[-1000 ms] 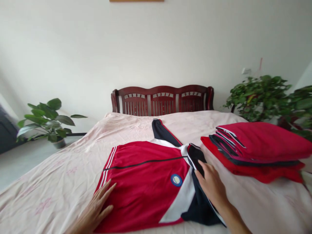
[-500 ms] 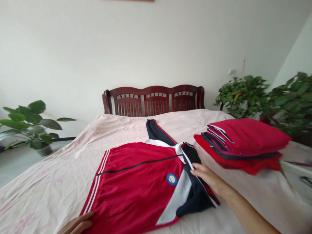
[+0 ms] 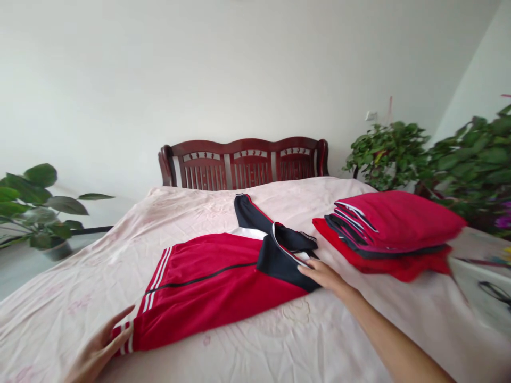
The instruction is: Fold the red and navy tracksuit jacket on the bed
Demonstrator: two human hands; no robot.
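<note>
A red track jacket [image 3: 203, 292] with dark navy sleeves, white trim and a black zip lies on the bed. Its near side is folded over toward the zip, and the round badge is out of sight. My left hand [image 3: 101, 346] grips the striped hem at the near left corner, thumb and fingers around the cloth. At the collar end, my right hand [image 3: 325, 276] pinches the folded navy shoulder part near its white piping. The far sleeve [image 3: 253, 215] stretches away toward the headboard.
To the right sits a stack of folded red and navy clothes [image 3: 399, 218]. A pink-white sheet [image 3: 191, 207] covers the bed, with a dark wooden headboard [image 3: 247, 162] behind. Glasses [image 3: 495, 291] rest on a pale surface at right. Potted plants [image 3: 387, 154] stand on both sides.
The jacket's near side has been turned over onto the body, covering the badge and grey-white panel. My left hand has come up and inward with the hem; my right hand has shifted slightly left.
</note>
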